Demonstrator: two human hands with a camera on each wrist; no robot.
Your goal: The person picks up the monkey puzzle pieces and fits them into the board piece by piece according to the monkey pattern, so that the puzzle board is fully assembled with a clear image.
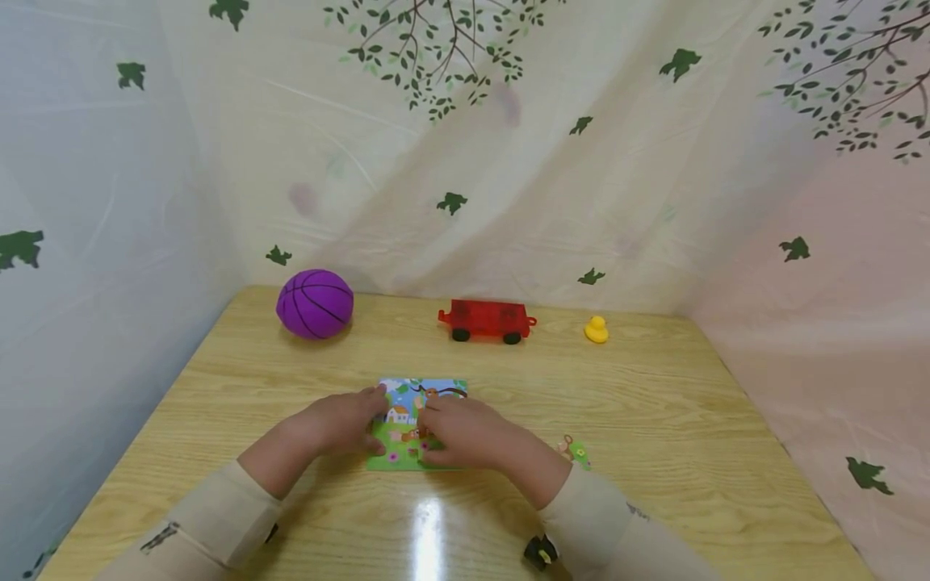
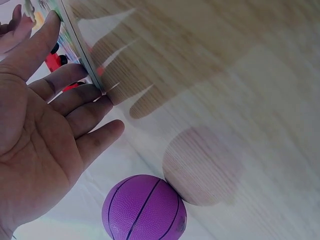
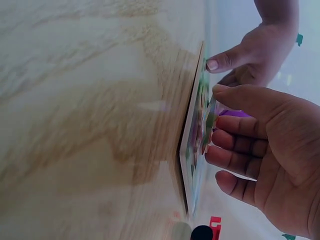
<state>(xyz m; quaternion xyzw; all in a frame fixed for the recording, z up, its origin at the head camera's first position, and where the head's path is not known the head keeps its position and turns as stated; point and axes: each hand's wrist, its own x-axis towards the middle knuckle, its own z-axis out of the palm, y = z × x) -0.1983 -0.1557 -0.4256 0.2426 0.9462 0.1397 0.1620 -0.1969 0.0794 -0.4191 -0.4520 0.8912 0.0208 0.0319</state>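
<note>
A thin, colourful picture puzzle board [image 1: 383,463], showing a house, grass and blue sky, lies flat on the table. My left hand [image 1: 337,424] rests at its left side, thumb and fingertips touching the edge with the fingers only slightly bent. Over the board's middle, my right hand [image 1: 468,432] pinches a thin puzzle piece [image 3: 210,121] between thumb and fingers, close over the printed surface. The right hand covers much of the board's right half. Another loose piece [image 1: 579,453], green with a flower, lies on the table beyond the right wrist, partly hidden by the sleeve.
Along the back of the wooden table [image 1: 654,387] stand a purple basketball [image 1: 316,304], a red toy wagon [image 1: 488,319] with black wheels and a yellow rubber duck [image 1: 596,330]. Leaf-patterned cloth [image 1: 508,202] hangs behind and at both sides.
</note>
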